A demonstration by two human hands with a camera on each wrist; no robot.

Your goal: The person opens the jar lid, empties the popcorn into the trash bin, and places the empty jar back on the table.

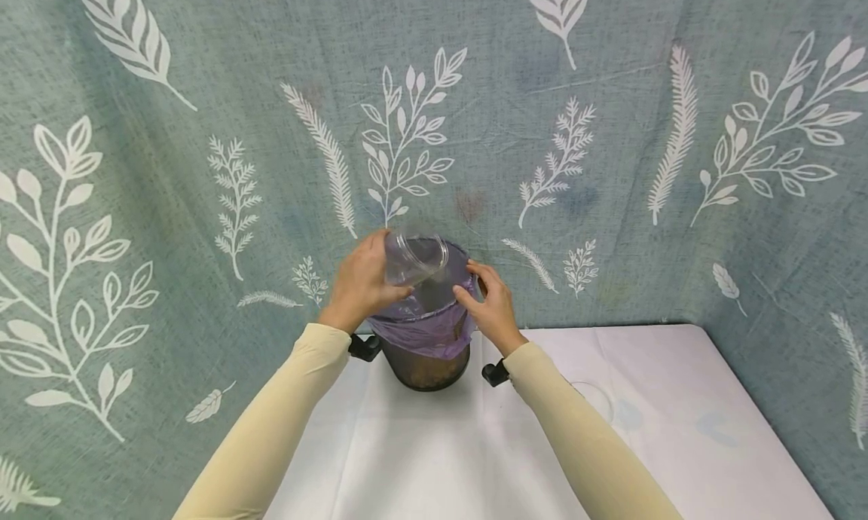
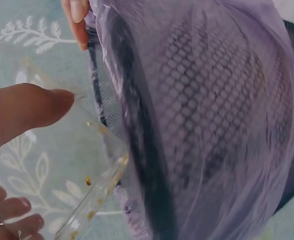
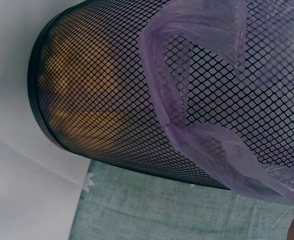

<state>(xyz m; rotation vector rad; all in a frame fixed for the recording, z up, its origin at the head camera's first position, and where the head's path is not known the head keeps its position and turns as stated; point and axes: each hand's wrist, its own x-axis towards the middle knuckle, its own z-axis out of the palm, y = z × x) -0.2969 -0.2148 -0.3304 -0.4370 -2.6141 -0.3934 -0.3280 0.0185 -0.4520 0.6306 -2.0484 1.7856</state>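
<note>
A black mesh wastebasket (image 1: 426,373) stands upright on the white table, lined with a purple plastic bag (image 1: 423,335) folded over its rim. My left hand (image 1: 362,279) grips a clear plastic container (image 1: 407,264) tilted at the bin's mouth. Small yellow-orange bits (image 2: 88,180) cling inside the container. At the bin's right rim, my right hand (image 1: 493,301) holds the edge of the bag between thumb and fingers. Orange-brown contents (image 3: 82,80) show through the mesh near the base.
A clear round lid-like disc (image 1: 597,399) lies on the white tablecloth (image 1: 434,460), right of the bin beside my right forearm. Behind and around the table hangs a green curtain (image 1: 488,166) with white leaf patterns, close to the bin.
</note>
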